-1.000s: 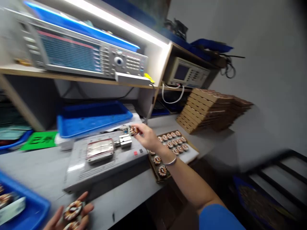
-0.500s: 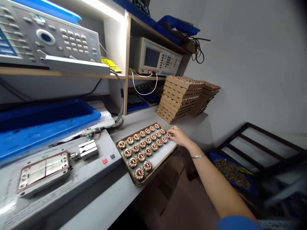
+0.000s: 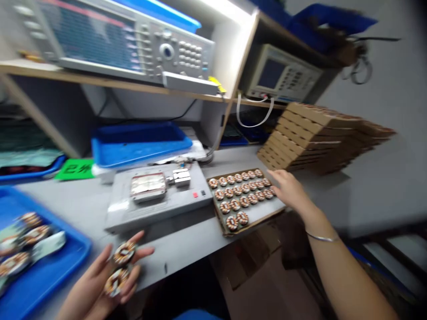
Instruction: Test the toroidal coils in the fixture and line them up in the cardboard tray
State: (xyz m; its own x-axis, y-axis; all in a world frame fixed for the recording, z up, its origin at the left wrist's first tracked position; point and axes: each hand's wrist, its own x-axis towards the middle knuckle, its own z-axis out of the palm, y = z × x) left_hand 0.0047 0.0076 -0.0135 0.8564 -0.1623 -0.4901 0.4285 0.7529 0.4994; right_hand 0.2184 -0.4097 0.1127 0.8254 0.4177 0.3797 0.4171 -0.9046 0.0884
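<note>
My left hand (image 3: 95,282), palm up at the lower left, cradles two copper-wound toroidal coils: an upper coil (image 3: 124,253) and a lower coil (image 3: 116,282) resting among its curled fingers. My right hand (image 3: 289,190) is at the right end of a shallow cardboard tray (image 3: 251,226) with its thumb and fingers apart. Its thumb lies beside the end coil of a row, which it partly hides; whether they touch is unclear. Rows of similar toroidal coils (image 3: 244,201) stand in the tray, and part of the front row is bare.
A grey test fixture (image 3: 116,213) sits left of the tray. A blue tray with coils (image 3: 75,255) lies at far left, and an empty blue tray (image 3: 143,153) behind the fixture. Stacked cardboard trays (image 3: 293,138) stand back right. Instruments (image 3: 187,53) line the shelf above.
The view has swung left, bringing my left hand with two coils and the coil-filled blue tray into sight. My right hand's fingers have spread and drawn slightly off the end coil.
</note>
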